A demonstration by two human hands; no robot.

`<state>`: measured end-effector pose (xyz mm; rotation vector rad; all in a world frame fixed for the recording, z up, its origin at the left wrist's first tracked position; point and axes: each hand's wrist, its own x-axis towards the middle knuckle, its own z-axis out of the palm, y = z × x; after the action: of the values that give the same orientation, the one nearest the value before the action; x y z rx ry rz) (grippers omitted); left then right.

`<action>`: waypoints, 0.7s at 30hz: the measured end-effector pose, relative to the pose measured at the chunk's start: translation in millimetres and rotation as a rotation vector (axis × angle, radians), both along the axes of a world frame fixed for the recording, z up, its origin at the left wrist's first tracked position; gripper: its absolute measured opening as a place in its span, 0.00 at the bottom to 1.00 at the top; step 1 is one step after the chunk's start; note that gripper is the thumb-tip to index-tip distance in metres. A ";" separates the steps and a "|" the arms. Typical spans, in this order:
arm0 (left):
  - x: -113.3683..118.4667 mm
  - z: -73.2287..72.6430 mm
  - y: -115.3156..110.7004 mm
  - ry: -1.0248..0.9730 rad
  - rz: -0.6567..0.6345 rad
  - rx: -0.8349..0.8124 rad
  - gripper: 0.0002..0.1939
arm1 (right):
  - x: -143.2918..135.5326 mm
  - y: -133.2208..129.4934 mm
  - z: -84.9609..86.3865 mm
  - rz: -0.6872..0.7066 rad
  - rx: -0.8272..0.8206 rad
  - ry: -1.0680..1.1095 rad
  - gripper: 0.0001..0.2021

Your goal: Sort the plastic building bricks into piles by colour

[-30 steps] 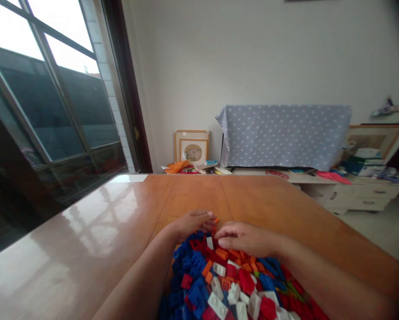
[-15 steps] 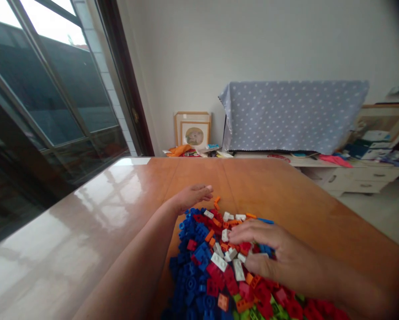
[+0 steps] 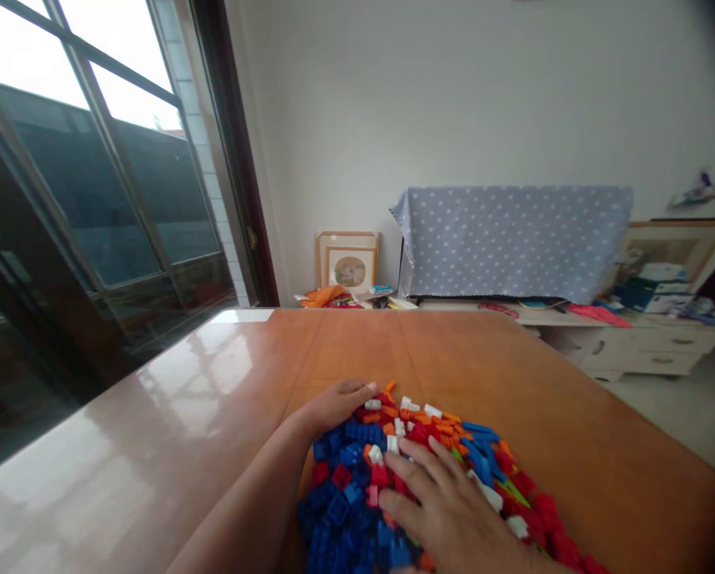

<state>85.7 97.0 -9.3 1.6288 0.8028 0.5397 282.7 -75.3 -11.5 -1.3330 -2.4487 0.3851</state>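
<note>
A heap of plastic building bricks (image 3: 357,518) lies on the table in front of me, mostly blue at the left, with red, orange, white and some green ones. My right hand (image 3: 444,498) rests palm down on the middle of the heap, fingers spread over red and white bricks. What lies under its palm is hidden. At the heap's far left edge, my left hand (image 3: 340,405) touches the bricks with its fingers stretched out, its fingertips near a white brick (image 3: 372,405). Neither hand visibly grips a brick.
The glossy brown wooden table (image 3: 453,343) extends ahead and to both sides. Behind it stand a low white cabinet (image 3: 650,351), an object under a dotted grey cloth (image 3: 512,243) and framed pictures (image 3: 350,269). Glass windows (image 3: 123,183) are on the left.
My right hand has come down and slightly left onto the heap, spreading its fingers. My left hand has lowered to the heap's edge. Bricks have shifted, and the view has tilted up.
</note>
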 end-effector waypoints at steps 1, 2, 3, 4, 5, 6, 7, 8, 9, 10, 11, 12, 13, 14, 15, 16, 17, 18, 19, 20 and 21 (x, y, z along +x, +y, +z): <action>0.1 0.5 -1.1 -0.001 -0.003 0.002 0.30 | 0.8 2.9 1.1 -0.019 -0.001 -0.019 0.30; 0.2 0.8 -2.2 0.002 -0.005 0.014 0.30 | 0.9 5.8 2.2 -0.043 0.003 -0.035 0.32; 0.2 0.9 -3.3 0.006 -0.005 0.032 0.30 | 0.6 8.8 3.0 -0.068 0.011 -0.048 0.32; 0.3 0.8 -4.5 0.010 -0.001 0.051 0.30 | -0.3 12.0 3.4 -0.093 0.022 -0.059 0.31; 0.3 0.7 -6.1 0.012 0.007 0.068 0.30 | -1.4 15.4 3.3 -0.119 0.032 -0.069 0.30; 0.2 0.6 -7.9 0.012 0.018 0.079 0.29 | -2.8 19.0 2.9 -0.144 0.044 -0.079 0.30; 0.1 0.5 -10.1 0.007 0.029 0.082 0.29 | -4.2 22.8 2.2 -0.167 0.054 -0.088 0.29; 0.0 0.7 -12.6 -0.004 0.038 0.081 0.29 | -5.6 26.6 1.5 -0.190 0.067 -0.096 0.29; 0.0 1.1 -15.4 -0.017 0.047 0.082 0.29 | -7.1 30.5 1.0 -0.213 0.081 -0.103 0.29; 0.2 1.8 -18.3 -0.028 0.054 0.090 0.29 | -8.6 34.2 0.6 -0.234 0.097 -0.109 0.28; 0.5 2.7 -21.4 -0.033 0.063 0.105 0.29 | -10.0 37.8 0.6 -0.252 0.112 -0.112 0.28; 1.1 3.7 -24.6 -0.031 0.077 0.126 0.28 | -11.5 41.3 0.7 -0.270 0.127 -0.109 0.27; 1.8 4.9 -27.8 -0.025 0.097 0.151 0.27 | -12.9 44.8 1.0 -0.290 0.141 -0.100 0.26; 2.8 6.0 -31.2 -0.021 0.117 0.176 0.27 | -14.2 48.3 1.2 -0.313 0.152 -0.085 0.25; 3.8 7.1 -34.8 -0.021 0.129 0.201 0.26 | -15.1 51.9 1.2 -0.336 0.159 -0.064 0.24; 4.8 8.2 -38.5 -0.024 0.131 0.228 0.25 | -15.4 55.6 1.1 -0.359 0.160 -0.038 0.23; 5.9 9.1 -42.5 -0.027 0.125 0.256 0.24 | -15.1 59.4 1.0 -0.381 0.154 -0.008 0.22; 6.9 10.1 -46.8 -0.027 0.115 0.288 0.24 | -14.0 62.9 1.0 -0.399 0.140 0.028 0.21; 7.9 11.0 -51.2 -0.020 0.106 0.319 0.24 | -12.1 66.0 1.3 -0.408 0.120 0.067 0.20; 8.9 12.1 -55.8 -0.007 0.098 0.348 0.24 | -9.5 68.4 2.3 -0.406 0.092 0.107 0.19; 9.9 13.5 -60.5 0.006 0.088 0.368 0.24 | -6.1 69.9 4.2 -0.391 0.057 0.148 0.18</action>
<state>95.6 36.5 4.2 1.9372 0.8167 0.7807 276.6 -5.3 -7.3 -1.6479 -2.0041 0.2983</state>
